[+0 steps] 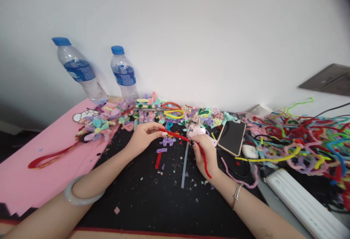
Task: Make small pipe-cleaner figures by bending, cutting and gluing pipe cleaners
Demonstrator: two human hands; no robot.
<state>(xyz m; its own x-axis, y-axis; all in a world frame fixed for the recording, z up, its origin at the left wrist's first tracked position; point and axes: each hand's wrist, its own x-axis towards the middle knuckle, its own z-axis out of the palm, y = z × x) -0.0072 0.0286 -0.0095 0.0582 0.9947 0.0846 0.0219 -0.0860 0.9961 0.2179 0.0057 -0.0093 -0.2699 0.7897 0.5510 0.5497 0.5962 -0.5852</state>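
Observation:
A fuzzy red pipe cleaner (pixel 177 135) stretches between my two hands above the black mat (pixel 136 202). My left hand (pixel 146 138) pinches one end of it between thumb and fingers. Farther along, my right hand (pixel 205 151) grips it, and the loose end hangs down past the wrist. Just under the strand lie a small purple pipe-cleaner piece (pixel 167 142) and a short red piece (pixel 158 160). A translucent glue stick (pixel 185 166) projects from a pink glue gun (pixel 194 128), which my right hand partly covers.
Two water bottles (pixel 124 73) stand by the wall. Scissors (pixel 173 113) rest on a heap of pipe-cleaner shapes. On the right are a phone (pixel 232 137), a white mouse (pixel 250 151), a tangle of coloured pipe cleaners (pixel 300 147) and a white power strip (pixel 303 202). Pink sheets (pixel 62 133) lie left.

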